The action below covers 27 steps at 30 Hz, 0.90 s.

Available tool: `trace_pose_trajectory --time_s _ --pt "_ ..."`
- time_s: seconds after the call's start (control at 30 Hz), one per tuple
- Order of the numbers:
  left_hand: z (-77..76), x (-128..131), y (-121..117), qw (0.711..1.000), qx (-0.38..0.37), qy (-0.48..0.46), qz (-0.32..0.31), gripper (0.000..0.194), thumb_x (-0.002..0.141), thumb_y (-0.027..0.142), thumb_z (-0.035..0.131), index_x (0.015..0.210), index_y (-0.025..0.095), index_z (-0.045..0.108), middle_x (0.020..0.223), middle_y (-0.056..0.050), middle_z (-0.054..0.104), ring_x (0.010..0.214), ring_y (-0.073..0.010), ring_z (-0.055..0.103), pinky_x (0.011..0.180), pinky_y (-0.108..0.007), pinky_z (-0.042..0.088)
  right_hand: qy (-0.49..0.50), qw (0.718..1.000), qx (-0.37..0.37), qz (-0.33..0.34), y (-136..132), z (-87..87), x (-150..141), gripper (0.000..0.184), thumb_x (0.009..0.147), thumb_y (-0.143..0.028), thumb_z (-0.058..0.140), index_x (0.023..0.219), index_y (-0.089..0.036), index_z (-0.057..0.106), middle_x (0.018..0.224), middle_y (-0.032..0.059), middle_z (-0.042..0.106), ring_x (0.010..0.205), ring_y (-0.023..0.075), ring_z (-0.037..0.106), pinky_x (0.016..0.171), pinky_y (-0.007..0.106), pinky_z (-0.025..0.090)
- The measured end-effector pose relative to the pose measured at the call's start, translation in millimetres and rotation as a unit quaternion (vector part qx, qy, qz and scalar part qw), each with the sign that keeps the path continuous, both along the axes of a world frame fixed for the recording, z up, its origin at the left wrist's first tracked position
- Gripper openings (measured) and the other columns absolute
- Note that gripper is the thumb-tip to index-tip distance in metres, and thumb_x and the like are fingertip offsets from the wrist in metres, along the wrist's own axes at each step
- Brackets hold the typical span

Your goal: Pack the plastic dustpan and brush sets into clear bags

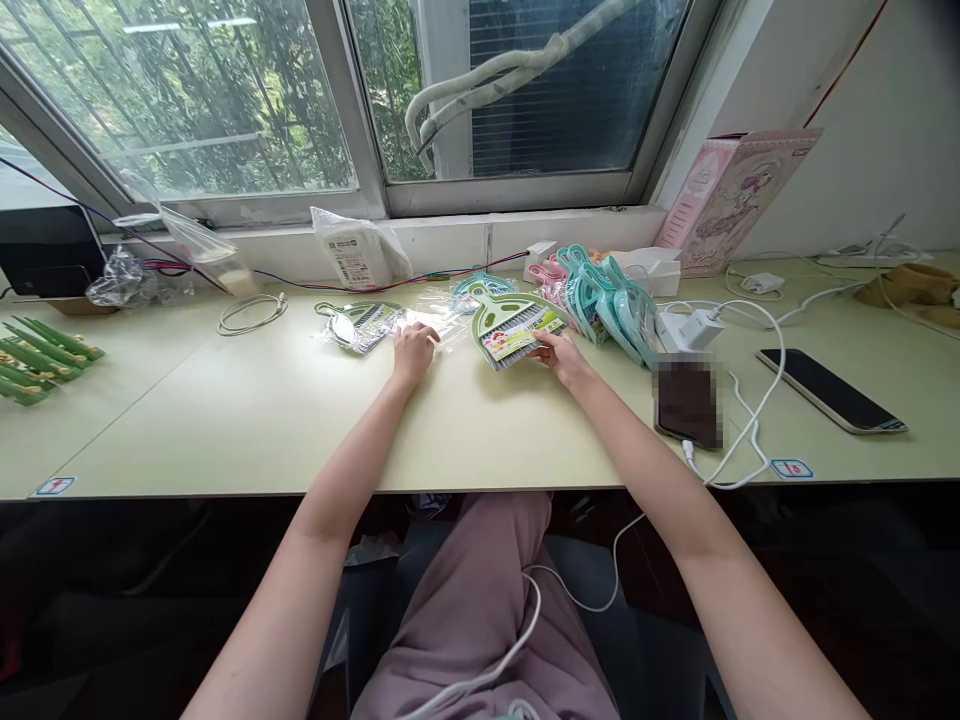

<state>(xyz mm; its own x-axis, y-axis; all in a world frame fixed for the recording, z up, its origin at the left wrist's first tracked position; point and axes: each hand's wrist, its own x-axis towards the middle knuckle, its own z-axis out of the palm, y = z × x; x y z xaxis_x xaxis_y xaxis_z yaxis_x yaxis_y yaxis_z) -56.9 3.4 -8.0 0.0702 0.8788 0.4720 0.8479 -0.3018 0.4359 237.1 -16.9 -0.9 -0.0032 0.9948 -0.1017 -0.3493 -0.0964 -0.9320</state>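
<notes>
My right hand grips the right edge of a small green dustpan-and-brush set with grey bristles and a printed label. The set is tilted just above the table, its handle pointing away. My left hand rests on the table with fingers curled, at the edge of a clear plastic bag; what its fingertips hold, if anything, is hidden. Just left of it lies another green set, with a label. Behind the held set is a blue one in clear wrapping.
Blue and pink sets are heaped at the right back. Further right are a charger with white cables, a phone and a dark tablet-like device. Green bundles lie far left; a coiled cable sits near the window.
</notes>
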Motion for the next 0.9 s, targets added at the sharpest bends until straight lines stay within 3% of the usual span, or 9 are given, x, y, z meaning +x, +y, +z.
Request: trace_pose_trajectory --time_s 0.1,0.17,0.23,0.33,0.43,0.7,0.9 --pt "0.5 0.4 -1.8 0.999 0.006 -0.004 0.034 0.042 0.075 0.011 0.057 0.115 0.019 0.065 0.132 -0.017 0.054 0.127 -0.0380 0.046 0.112 -0.057 0.031 -0.025 0.998 0.000 0.056 -4.1 0.2 -4.2 0.011 0.081 -0.014 0.068 0.091 -0.014 0.063 0.076 0.0051 0.076 0.049 0.0108 0.066 0.041 0.016 0.047" --pt "-0.4 -2.3 -1.5 0.998 0.004 -0.025 0.056 0.051 0.073 0.009 0.058 0.123 0.018 0.061 0.139 -0.019 0.049 0.132 -0.0401 0.041 0.110 -0.056 0.033 -0.045 0.996 -0.006 0.081 -6.0 0.6 -6.0 0.012 0.079 -0.014 0.069 0.090 -0.013 0.064 0.077 0.0064 0.076 0.049 0.0115 0.066 0.039 0.017 0.045" --pt "-2.2 -7.3 0.6 0.996 -0.003 -0.043 0.074 0.042 0.074 0.009 0.055 0.113 0.019 0.065 0.132 -0.018 0.055 0.131 -0.0401 0.042 0.111 -0.057 0.030 -0.060 0.993 -0.014 0.101 -7.1 1.2 -6.9 0.010 0.080 -0.012 0.068 0.089 -0.013 0.065 0.077 0.0075 0.076 0.048 0.0119 0.066 0.038 0.017 0.044" --pt "-5.0 -14.3 4.5 0.995 -0.002 -0.035 0.095 0.015 0.077 0.013 0.056 0.083 0.021 0.067 0.105 -0.015 0.066 0.122 -0.0388 0.049 0.115 -0.059 0.022 -0.066 0.990 -0.023 0.125 -7.8 2.3 -7.4 0.007 0.081 -0.010 0.066 0.087 -0.013 0.064 0.076 0.0083 0.076 0.048 0.0123 0.066 0.037 0.016 0.043" --pt "-5.5 -15.9 5.9 0.992 0.026 -0.044 0.112 0.012 0.078 0.015 0.058 0.070 0.023 0.063 0.093 -0.011 0.068 0.114 -0.0358 0.054 0.117 -0.058 0.017 -0.069 0.988 -0.032 0.134 -8.7 4.4 -7.8 0.007 0.081 -0.009 0.067 0.086 -0.013 0.064 0.075 0.0082 0.076 0.049 0.0124 0.066 0.037 0.017 0.044" --pt "4.4 -8.8 -1.0 0.986 0.042 -0.101 0.129 0.014 0.089 0.021 0.051 0.086 0.023 0.064 0.099 -0.008 0.070 0.108 -0.0282 0.058 0.119 -0.052 0.013 -0.075 0.986 -0.029 0.144 -9.5 5.5 -6.8 0.010 0.079 -0.011 0.069 0.087 -0.014 0.065 0.077 0.0083 0.077 0.050 0.0128 0.067 0.038 0.017 0.045" --pt "13.9 1.8 -11.3 0.984 0.083 -0.137 0.081 0.016 0.091 0.024 0.051 0.084 0.025 0.065 0.100 -0.008 0.068 0.119 -0.0312 0.052 0.121 -0.054 0.005 -0.054 0.992 0.006 0.117 -13.2 3.9 -14.1 0.007 0.082 -0.014 0.067 0.089 -0.015 0.065 0.079 0.0063 0.076 0.052 0.0116 0.066 0.041 0.017 0.047"
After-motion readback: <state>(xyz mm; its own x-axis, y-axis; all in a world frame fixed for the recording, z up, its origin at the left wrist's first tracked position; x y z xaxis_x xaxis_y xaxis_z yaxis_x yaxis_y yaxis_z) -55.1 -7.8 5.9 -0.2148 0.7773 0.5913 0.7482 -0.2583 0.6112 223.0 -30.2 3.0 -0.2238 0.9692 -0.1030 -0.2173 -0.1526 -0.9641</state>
